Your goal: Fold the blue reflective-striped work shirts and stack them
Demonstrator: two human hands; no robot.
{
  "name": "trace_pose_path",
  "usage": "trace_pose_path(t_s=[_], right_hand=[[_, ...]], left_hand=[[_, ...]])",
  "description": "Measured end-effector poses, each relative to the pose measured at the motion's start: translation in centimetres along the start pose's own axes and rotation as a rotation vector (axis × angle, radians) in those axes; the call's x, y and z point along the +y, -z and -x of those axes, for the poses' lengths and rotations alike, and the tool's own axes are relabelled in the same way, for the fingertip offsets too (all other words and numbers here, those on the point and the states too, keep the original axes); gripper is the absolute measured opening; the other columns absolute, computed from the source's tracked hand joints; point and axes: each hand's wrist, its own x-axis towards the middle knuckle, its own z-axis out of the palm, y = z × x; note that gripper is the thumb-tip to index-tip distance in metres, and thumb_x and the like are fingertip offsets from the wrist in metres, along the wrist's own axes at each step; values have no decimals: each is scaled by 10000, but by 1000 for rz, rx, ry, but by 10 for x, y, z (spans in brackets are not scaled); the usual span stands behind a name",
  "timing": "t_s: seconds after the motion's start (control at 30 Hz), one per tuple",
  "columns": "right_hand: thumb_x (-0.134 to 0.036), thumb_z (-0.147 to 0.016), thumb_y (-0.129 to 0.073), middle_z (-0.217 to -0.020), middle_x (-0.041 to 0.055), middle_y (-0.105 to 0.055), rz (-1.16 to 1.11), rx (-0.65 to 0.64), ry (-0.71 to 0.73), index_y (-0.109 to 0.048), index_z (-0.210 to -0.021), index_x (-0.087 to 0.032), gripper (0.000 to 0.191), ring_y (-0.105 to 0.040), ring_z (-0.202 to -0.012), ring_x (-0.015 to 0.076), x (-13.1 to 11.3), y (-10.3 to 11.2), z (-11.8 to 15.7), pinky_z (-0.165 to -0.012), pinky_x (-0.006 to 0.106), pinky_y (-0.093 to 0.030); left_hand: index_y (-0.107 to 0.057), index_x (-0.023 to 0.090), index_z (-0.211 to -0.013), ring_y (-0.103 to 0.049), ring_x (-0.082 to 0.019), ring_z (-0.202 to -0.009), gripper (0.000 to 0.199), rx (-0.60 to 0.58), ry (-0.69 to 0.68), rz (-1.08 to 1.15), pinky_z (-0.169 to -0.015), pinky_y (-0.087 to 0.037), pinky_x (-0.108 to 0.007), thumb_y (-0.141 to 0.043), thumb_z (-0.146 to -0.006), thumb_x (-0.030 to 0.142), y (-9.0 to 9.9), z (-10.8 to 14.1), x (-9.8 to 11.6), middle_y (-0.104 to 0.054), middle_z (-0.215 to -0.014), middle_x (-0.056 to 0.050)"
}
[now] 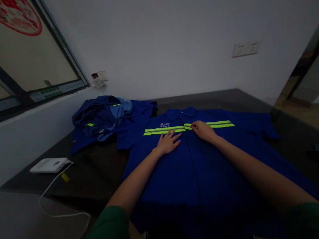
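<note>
A blue short-sleeved work shirt [171,181] lies spread front side up on the dark table, collar toward the wall. Yellow-green reflective tape [221,123] with a grey middle line runs across its chest, and white print [165,125] sits above the tape on the left. My left hand [169,142] rests flat on the chest just below the tape, fingers spread. On the other side of the front opening, my right hand [203,131] has its fingers curled together, pinching the shirt at the tape near that opening. Its fingertips partly hide the pinched cloth.
A heap of blue clothes [102,116] lies at the table's back left. Near the left edge is a white power bank [49,165] with a white cable [63,215] hanging down. Wall sockets [246,48] and a window [25,47] are beyond the dark table [204,98].
</note>
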Motion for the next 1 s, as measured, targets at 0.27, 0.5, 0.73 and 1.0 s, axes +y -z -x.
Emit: trace_pose_path(t_s=[0.27, 0.5, 0.73, 1.0], right_hand=[[-380, -974, -388, -1481, 134, -409, 64, -4, 234, -443, -1424, -163, 503, -371, -1353, 272, 12, -37, 20, -1114, 424, -279], [-406, -990, -340, -1518, 95, -356, 117, -42, 245, -369, -1469, -271, 498, -332, -1381, 275, 15, -41, 20, -1121, 439, -265], [-356, -956, -460, -1456, 145, -437, 157, -101, 246, -543, -1352, -183, 440, -402, -1333, 298, -1, -15, 9, -1081, 416, -336], [-252, -874, -594, -1181, 124, -642, -60, 5, 409, -614, -1208, -171, 344, -570, -1129, 257, -153, -8, -11, -935, 362, -459]], left_hand=[[-276, 398, -1475, -131, -274, -1465, 543, 21, 21, 1, -1143, -127, -573, -247, -962, 573, 1, 3, 1, -185, -1596, -13], [-373, 261, -1451, -170, -304, -1454, 531, -36, 56, 126, -1138, -173, -569, -439, -949, 421, 28, 10, 23, -231, -1575, -109], [-604, 274, -1224, -563, -214, -1186, 330, 366, -215, 728, -1043, -410, -376, -452, -953, 389, 75, 154, 65, -632, -1260, -51], [-661, 188, -745, -596, -162, -560, 410, 768, 547, 758, -539, -483, -248, -494, -881, 537, -29, 326, 29, -615, -610, -11]])
